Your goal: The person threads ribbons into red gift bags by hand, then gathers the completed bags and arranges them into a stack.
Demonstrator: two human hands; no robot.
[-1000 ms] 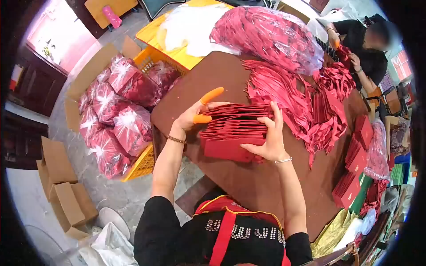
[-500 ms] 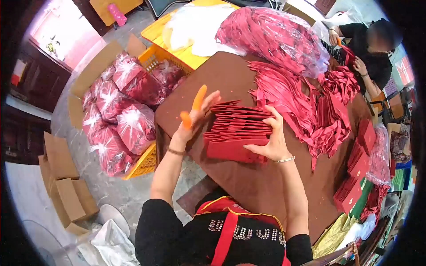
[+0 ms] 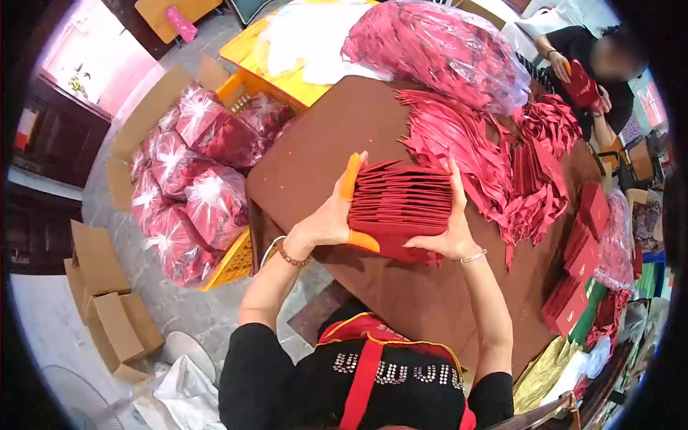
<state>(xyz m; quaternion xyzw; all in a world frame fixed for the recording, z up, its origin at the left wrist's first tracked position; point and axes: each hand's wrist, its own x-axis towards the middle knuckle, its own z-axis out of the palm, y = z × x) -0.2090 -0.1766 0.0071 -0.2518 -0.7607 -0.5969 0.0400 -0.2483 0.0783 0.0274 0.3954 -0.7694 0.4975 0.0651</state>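
Note:
Between my two hands is a thick stack of red folded pieces (image 3: 401,208), their edges fanned in layers, over the brown tabletop (image 3: 315,136). My left hand (image 3: 333,215), with orange covers on thumb and a finger, presses the stack's left side. My right hand (image 3: 456,226) grips the right side, thumb along the near face. Beyond the stack lies a pile of red strips (image 3: 459,143), with more red folded pieces (image 3: 534,183) to its right.
Bagged red goods (image 3: 172,161) fill a carton at the left, beside a yellow crate (image 3: 233,261). A large plastic bag (image 3: 437,54) lies at the back. Stacked red pieces (image 3: 566,301) line the right edge. A co-worker (image 3: 602,79) holds a red piece at the upper right.
My left hand, apart from the stack half a second ago, has come in against its left side. The stack sits slightly further right and its layers look more even. The co-worker's red piece has moved.

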